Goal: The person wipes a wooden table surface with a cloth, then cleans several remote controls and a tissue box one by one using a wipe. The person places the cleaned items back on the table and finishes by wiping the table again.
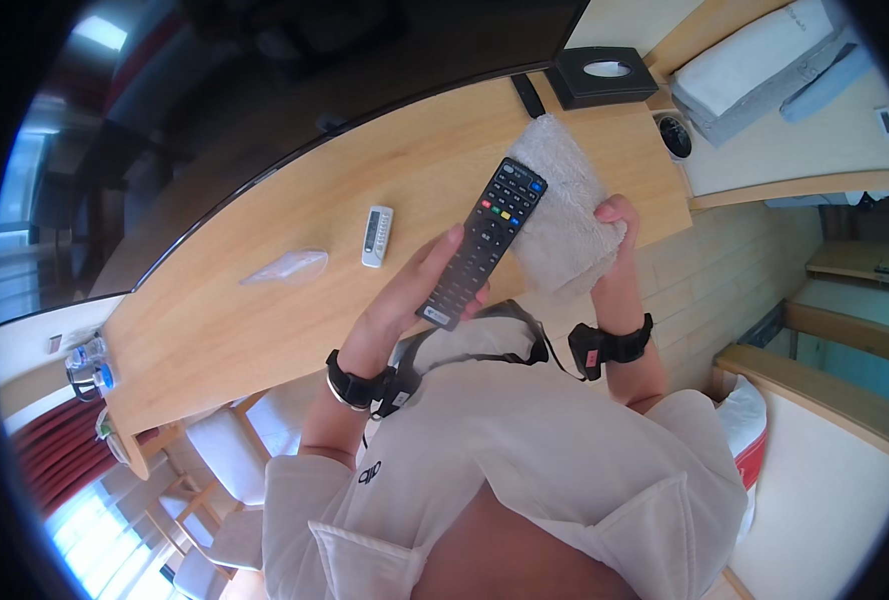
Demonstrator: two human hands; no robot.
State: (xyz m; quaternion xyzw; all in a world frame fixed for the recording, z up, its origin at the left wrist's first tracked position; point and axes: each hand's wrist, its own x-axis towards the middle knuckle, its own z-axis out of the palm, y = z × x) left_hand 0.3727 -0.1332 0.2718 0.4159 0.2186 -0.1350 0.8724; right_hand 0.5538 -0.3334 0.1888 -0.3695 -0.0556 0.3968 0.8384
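Observation:
My left hand holds a long black remote control from below, its button face turned up. The thumb lies along one edge and fingertips show at the other. Coloured buttons sit near its upper half, and a light label with writing is at the lower end. In my right hand is a folded grey-beige terry cloth, pinched at its right edge. The cloth lies right beside the remote's upper end and partly behind it in view; whether they touch, I cannot tell. Both are over the edge of a wooden desk.
On the desk lie a small white remote with a display, a clear plastic piece, another black remote and a black tissue box. A large television screen borders the back. Chairs stand at lower left.

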